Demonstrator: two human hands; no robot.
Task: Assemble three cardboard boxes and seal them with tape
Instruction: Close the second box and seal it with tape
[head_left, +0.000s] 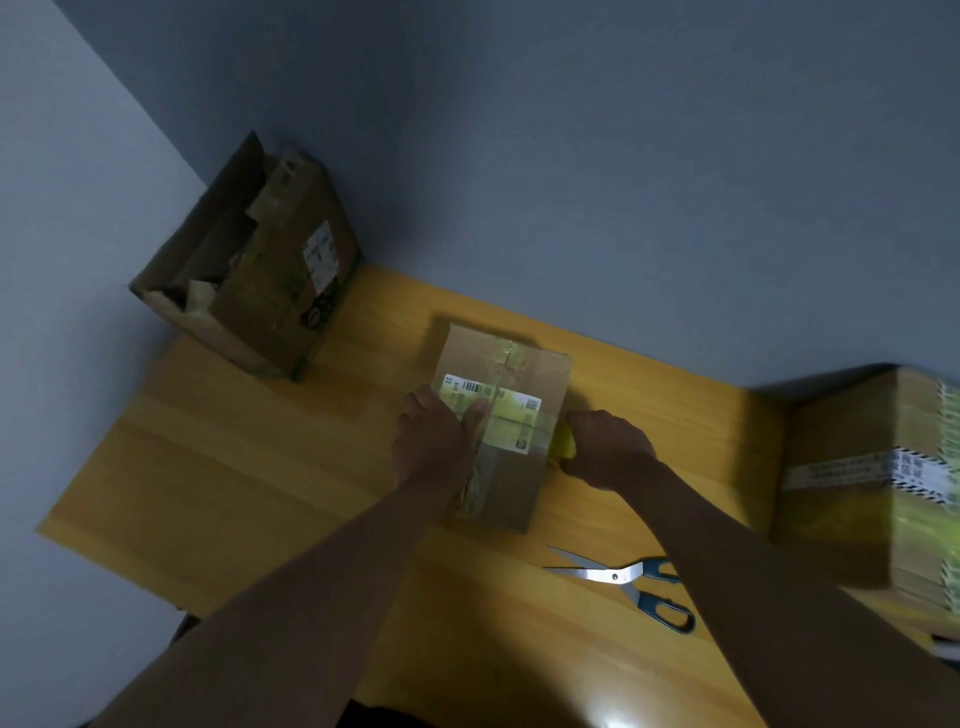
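Left hand (434, 441) is lying palm-down on top of the small box (519, 467), fingers straight and spread, pressing on the tape strip (511, 413) that is running across the lid; thumb is pointing toward the box's middle seam. Left forearm is reaching in from the lower left. Right hand (608, 447) is sitting just beside the box's right edge, fingers curling tight around a yellow tape roll (563, 447), of which only a small part is showing past the knuckles. Right forearm is coming in from the lower right, crossing over the handles of the scissors (631, 582).

Scissors are lying open on the table (234, 467), near the box's front right corner, blades pointing left. 1 larger box (260, 270) is standing at the far left corner against the wall, top flaps loose with torn tape hanging. 1 more box (872, 478) is sitting at the right edge, blurred, with a printed label band across it.

Small box is resting mid-table, flaps closed, brown cardboard with a white barcode label under yellowish tape, older crumpled tape along the lengthwise seam. Lighting is dim, so fine detail is hard to tell.
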